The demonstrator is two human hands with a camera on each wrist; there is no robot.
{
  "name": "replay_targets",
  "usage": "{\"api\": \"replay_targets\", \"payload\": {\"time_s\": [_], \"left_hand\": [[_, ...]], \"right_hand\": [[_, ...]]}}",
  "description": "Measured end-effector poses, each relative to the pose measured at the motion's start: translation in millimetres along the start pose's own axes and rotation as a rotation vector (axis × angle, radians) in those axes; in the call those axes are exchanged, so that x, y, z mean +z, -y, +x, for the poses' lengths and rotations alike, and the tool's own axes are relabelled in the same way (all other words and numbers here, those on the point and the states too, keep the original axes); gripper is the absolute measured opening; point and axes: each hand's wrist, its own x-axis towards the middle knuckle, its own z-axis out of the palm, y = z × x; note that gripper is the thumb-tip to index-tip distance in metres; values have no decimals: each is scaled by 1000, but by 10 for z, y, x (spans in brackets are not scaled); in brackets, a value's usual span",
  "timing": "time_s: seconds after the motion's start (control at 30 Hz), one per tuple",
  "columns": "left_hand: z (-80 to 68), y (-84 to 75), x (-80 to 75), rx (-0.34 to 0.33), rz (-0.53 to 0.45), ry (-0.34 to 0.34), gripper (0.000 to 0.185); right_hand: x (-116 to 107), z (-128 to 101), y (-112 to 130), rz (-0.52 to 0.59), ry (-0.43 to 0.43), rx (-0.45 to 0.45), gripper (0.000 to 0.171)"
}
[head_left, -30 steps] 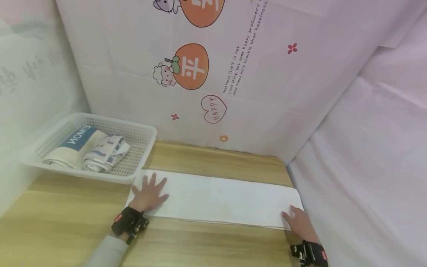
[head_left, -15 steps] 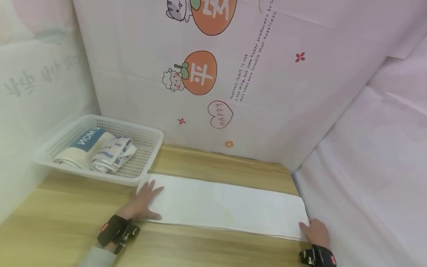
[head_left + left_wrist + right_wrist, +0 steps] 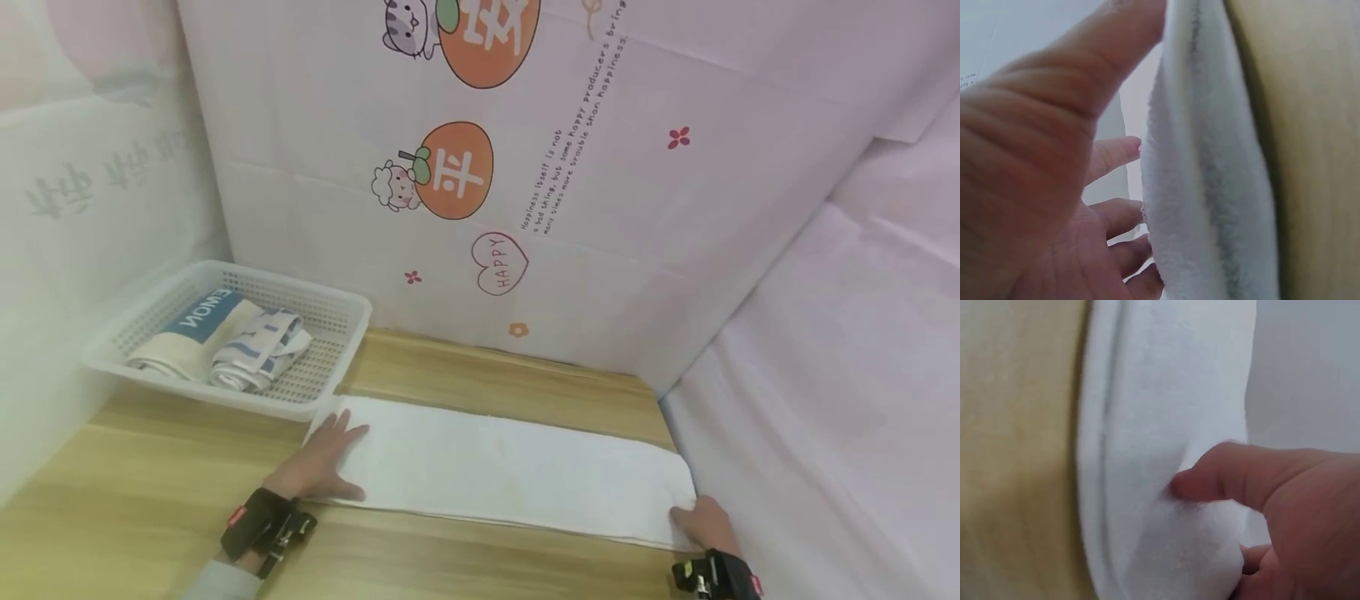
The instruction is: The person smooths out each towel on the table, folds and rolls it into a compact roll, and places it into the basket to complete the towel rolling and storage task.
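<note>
Our left hand (image 3: pixel 318 467) lies at the left end of the folded white towel (image 3: pixel 510 471), fingers straight on top and thumb along the near edge; the left wrist view shows that thumb (image 3: pixel 1104 56) against the plush doubled edge (image 3: pixel 1210 187), so the hand is starting to take hold rather than pressing flat. A second ago this palm was spread wide on the towel; it has since slid toward the end. Our right hand (image 3: pixel 701 523) has drawn off the towel's top to its right near corner, and the right wrist view shows its thumb (image 3: pixel 1229 475) dug into the terry with fingers beneath, pinching the layers. We judge both ends are being gathered for a lift or another fold.

The towel is a long, thick strip lying flat across the pale wood-grain table (image 3: pixel 135 508). Just beyond the towel's left end stands a white perforated plastic basket (image 3: pixel 322 367) holding rolled cloths (image 3: pixel 225 337). Behind the towel rises a soft pinkish printed backdrop (image 3: pixel 570 167).
</note>
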Motion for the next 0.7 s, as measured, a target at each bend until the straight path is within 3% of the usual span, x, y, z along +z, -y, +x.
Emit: {"api": "replay_targets", "payload": {"time_s": [0.17, 0.27, 0.47, 0.7], "left_hand": [[29, -25, 42, 21, -7, 14, 109], [69, -39, 78, 15, -3, 28, 109], [267, -125, 130, 15, 15, 30, 105], [522, -291, 158, 91, -17, 18, 95]], "right_hand": [[-154, -54, -1, 50, -28, 24, 59], [-261, -105, 33, 40, -65, -9, 55], [-505, -169, 255, 37, -142, -28, 50], [-759, -218, 597, 128, -384, -67, 44]]}}
